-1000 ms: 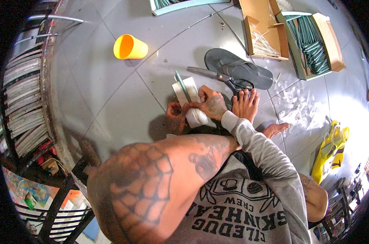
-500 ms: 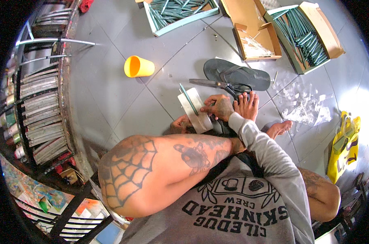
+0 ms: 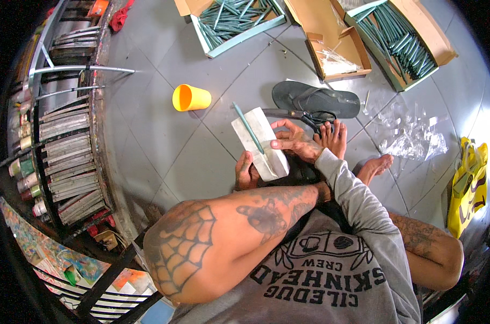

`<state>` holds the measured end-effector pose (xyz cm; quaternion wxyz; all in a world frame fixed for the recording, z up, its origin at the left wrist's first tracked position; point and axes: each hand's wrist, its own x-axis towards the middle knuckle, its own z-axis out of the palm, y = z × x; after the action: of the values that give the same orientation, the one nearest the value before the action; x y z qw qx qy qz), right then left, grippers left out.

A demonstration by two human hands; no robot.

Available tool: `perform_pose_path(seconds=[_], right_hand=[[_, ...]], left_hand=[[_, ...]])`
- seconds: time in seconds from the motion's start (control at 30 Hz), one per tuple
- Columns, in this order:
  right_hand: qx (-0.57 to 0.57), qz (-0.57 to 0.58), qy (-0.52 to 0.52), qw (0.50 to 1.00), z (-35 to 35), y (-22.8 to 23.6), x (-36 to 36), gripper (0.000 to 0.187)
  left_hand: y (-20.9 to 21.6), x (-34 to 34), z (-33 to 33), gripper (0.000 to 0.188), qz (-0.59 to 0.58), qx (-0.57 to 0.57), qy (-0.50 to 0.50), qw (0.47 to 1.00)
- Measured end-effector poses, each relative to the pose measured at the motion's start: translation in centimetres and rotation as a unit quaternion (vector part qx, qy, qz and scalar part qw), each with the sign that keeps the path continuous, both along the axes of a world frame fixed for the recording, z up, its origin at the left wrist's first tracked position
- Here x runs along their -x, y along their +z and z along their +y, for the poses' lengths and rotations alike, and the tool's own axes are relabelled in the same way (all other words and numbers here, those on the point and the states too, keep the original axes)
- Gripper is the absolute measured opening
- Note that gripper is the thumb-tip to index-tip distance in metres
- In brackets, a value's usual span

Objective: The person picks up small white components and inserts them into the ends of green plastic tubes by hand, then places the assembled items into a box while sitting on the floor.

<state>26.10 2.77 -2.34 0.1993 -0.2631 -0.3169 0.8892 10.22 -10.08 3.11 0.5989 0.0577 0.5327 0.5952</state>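
Note:
A pale rectangular block (image 3: pixel 276 162) is tilted in front of my raised leg, with a slim teal pen (image 3: pixel 247 125) lying lengthwise on it. My left hand (image 3: pixel 246 171) grips the block's lower left side; its fingers are partly hidden by the block and my leg. On the other side is my right hand (image 3: pixel 299 143), thumb and fingers apart, the thumb tip at the block's right edge near the pen's lower end. Black-handled scissors (image 3: pixel 316 120) lie just beyond that hand, their blade partly behind the block. Beside them rests a dark flip-flop (image 3: pixel 339 103).
Two boxes of teal pens (image 3: pixel 239 24) (image 3: pixel 399 43) stand far off, flanking a cardboard box (image 3: pixel 342 54) with thin white pieces. A yellow cup (image 3: pixel 192 98) lies on its side. Clear plastic scraps (image 3: pixel 417 140) and a yellow bag (image 3: pixel 467 186) are rightward; a loaded rack (image 3: pixel 66 156) stands left.
My right hand has opened, its fingers lifting off the pen area and spreading. The block has tilted up, and more of my left hand shows beside it. The whole view has shifted slightly.

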Motion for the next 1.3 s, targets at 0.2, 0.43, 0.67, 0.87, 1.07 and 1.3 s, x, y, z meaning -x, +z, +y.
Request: perform_pose_path(seconds=[0.2, 0.43, 0.67, 0.87, 1.07, 1.3], right_hand=[[0.155, 0.193, -0.069, 0.966, -0.7, 0.0, -1.5, 0.052], [0.108, 0.172, -0.095, 0.974, -0.5, 2.4, -2.1, 0.057], [0.005, 0.085, -0.103, 0.991, 1.3, 8.9, -2.2, 0.05], [-0.155, -0.126, -0.085, 0.976, 2.4, 13.2, -1.8, 0.051], [-0.201, -0.171, -0.091, 0.96, 2.2, 13.7, -2.3, 0.047], [-0.219, -0.166, -0.082, 0.958, 1.7, 12.5, -2.8, 0.051]], left_hand=[[2.4, -0.6, 3.9, 0.07, -0.086, -0.142, -0.134, 0.977], [3.7, -0.2, 5.1, 0.071, -0.088, -0.112, -0.142, 0.98], [4.9, 1.0, 5.8, 0.058, -0.03, -0.098, -0.116, 0.988], [7.3, 0.3, 6.8, 0.051, 0.016, -0.127, -0.126, 0.984], [7.5, 1.0, 7.3, 0.053, 0.008, -0.153, -0.18, 0.972], [10.6, -0.1, 10.0, 0.05, 0.134, -0.132, -0.153, 0.97]])
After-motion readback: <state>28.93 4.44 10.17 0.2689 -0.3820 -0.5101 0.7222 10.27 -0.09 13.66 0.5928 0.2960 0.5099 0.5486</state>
